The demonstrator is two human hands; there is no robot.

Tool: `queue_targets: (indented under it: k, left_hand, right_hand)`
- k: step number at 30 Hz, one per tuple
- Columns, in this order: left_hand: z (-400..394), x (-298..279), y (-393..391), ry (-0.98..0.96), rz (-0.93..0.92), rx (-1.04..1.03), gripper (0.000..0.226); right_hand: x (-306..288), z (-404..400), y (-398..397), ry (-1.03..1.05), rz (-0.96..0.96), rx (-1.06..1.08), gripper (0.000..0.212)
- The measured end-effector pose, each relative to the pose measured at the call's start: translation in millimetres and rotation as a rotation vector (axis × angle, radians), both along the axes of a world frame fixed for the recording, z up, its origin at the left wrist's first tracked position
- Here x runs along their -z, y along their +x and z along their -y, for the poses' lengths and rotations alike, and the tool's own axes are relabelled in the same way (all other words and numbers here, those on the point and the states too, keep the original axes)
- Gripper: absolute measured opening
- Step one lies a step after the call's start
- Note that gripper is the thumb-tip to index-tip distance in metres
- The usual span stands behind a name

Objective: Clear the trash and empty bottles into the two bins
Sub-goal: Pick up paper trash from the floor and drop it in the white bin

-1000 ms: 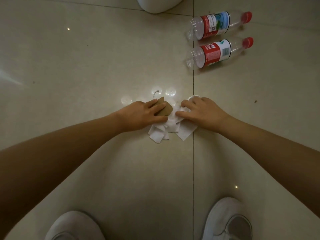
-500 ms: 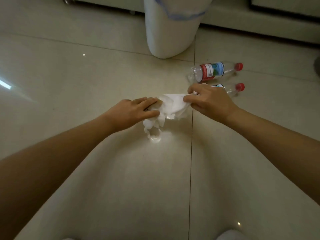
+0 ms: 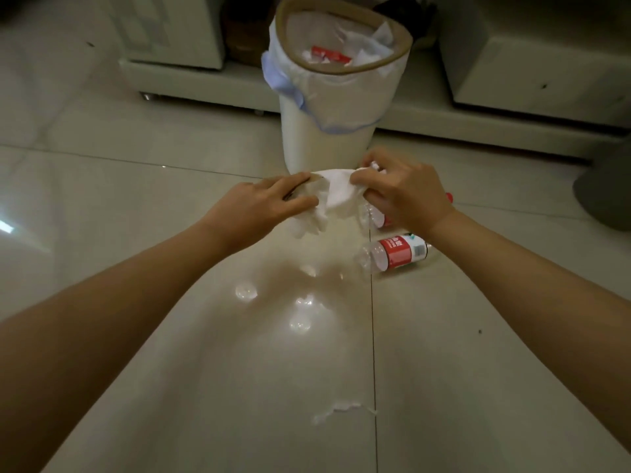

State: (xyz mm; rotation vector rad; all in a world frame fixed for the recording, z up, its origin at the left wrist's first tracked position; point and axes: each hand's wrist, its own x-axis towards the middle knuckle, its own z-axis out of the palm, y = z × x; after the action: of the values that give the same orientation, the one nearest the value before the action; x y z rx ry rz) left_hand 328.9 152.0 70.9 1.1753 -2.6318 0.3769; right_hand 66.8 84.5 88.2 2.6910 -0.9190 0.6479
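Crumpled tissue wad [image 3: 336, 196] now lifted.

The single head-worn camera looks forward and down from close above both forearms, with the bin [image 3: 336, 107] at twelve o'clock across the floor [image 3: 136, 206].

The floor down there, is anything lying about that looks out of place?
Yes. A torn scrap of white tissue lies alone on the floor tiles near the person, apart from the tissue bundle both hands hold. Two plastic bottles also lie on their sides beside the bin.
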Motion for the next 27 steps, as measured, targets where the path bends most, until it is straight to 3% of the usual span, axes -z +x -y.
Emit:
queue_targets:
  k: [9,17,20,23,25,27]
  left_hand:
    - [84,-60,-3,-0.142,-0.020,-0.131,0.053]
    - [189,-97,-17,-0.220,0.102,-0.264,0.067]
    - [215,-88,-25,-0.177,0.122,-0.346,0.069]
    - [231,-80,-29,-0.026,0.003,-0.464,0.059]
    - [242,-80,-28,0.188,-0.113,-0.521,0.053]
    - [250,-84,-31,0.439,-0.151,-0.523,0.051]
  right_hand:
    - [-46,91,24,-0.135,0.171,0.022,0.012]
    - [-71,185,58,-0.233,0.257,0.118,0.018]
    - [-57,204,67,-0.104,0.237,0.197,0.018]
    - [-50,214,68,0.243,0.242,0.249,0.037]
    - [-52,218,64,0.527,0.275,0.290,0.050]
    - [-52,221,59,0.630,0.215,0.321,0.053]
